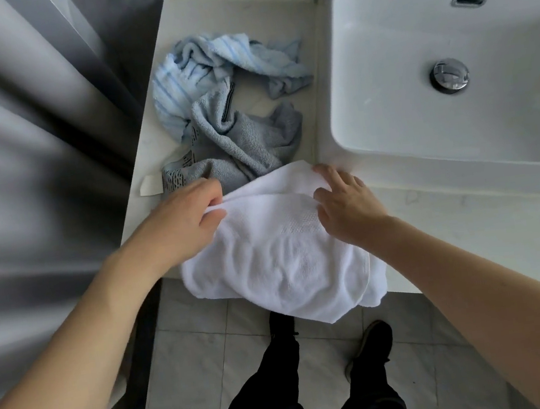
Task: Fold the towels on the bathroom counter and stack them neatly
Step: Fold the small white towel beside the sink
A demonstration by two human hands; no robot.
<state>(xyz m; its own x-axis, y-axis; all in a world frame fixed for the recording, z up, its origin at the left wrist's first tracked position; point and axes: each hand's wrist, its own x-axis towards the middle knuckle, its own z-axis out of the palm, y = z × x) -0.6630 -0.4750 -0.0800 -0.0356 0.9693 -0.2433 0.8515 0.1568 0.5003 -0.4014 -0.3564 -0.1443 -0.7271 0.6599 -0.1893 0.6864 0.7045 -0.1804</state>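
A soft white terry towel (279, 258) lay at the near edge of the pale stone counter (218, 8), its lower part hanging over the edge above the grey tiled floor (194, 368). The left hand (184, 215) pinched a fold of the towel's far-left edge, at about 10 o'clock on the cloth, thumb and fingers closed in a narrow grip. The right hand (347, 201) rested on the towel at about 1 o'clock, its fingers bent against the cloth; whether it held a fold could not be told. Just beyond, at 12 o'clock, a crumpled grey towel with a patterned border (246, 142) touched the white one. Farther back lay a rumpled light-blue striped towel (209, 64). At 2 o'clock, the white rectangular sink basin (381, 69) held only its chrome drain plug (449, 75).
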